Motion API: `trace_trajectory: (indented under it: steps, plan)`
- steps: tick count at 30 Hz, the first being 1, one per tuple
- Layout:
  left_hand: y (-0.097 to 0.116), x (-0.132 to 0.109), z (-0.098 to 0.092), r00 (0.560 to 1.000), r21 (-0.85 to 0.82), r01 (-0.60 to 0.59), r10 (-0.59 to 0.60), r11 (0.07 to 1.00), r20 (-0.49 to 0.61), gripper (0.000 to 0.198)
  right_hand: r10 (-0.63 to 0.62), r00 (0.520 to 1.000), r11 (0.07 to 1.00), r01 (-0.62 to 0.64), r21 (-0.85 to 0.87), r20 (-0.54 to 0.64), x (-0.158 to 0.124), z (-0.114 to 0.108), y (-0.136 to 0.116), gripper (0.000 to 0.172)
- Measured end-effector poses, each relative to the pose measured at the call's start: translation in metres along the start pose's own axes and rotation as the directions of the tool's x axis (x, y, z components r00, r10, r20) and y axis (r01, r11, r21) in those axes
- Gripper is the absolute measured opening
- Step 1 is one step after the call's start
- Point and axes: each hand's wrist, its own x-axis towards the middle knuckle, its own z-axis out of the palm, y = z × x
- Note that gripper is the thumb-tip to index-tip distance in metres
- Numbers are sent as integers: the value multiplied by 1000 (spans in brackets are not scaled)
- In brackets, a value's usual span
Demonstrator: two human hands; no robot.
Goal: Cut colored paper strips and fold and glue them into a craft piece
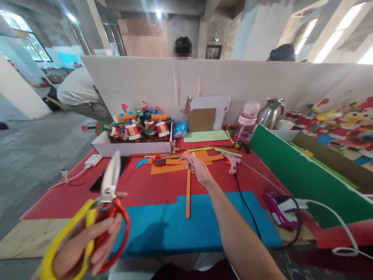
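Observation:
My left hand (84, 241) is wrapped round the handles of large scissors (110, 182), one handle yellow and the other red, with the metal blades pointing up. My right hand (197, 167) reaches over the middle of the table, its fingers closed at the upper end of a narrow orange strip (188, 198); whether it grips the strip or something small and pink is unclear. The strip's lower end lies over the blue sheet (169, 229). Orange paper pieces (163, 169) lie around my right hand, with red-handled scissors (159, 160) to its left.
A white box (134, 149) of cup figures stands back left, near a dark phone (97, 182). Right of my hand lie a pink glue gun (233, 162) with a black cord, a purple device (276, 210) and a green-sided box (305, 179). People are behind the white partition (145, 83).

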Motion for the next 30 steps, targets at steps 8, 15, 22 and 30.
trace_trajectory:
  steps: [8, 15, 22, 30]
  plan:
    - [11, 36, 106, 885, -273, 9, 120, 962, 450, 60, -28, 995, 999, 23, -49, -93, 0, 5, 5, 43]
    - [7, 55, 111, 876, -230, 50, 68, 972, 478, 56, -24, 999, 999, 23, -25, -41, 0, 5, 2, 40]
    - [12, 59, 113, 886, -223, 36, 72, 974, 457, 58, -50, 999, 997, 48, -58, -21, 1, 5, 7, 40]
    - [15, 59, 114, 898, -213, 28, 70, 977, 435, 56, -41, 999, 996, 41, -80, -3, 2, 4, 9, 39]
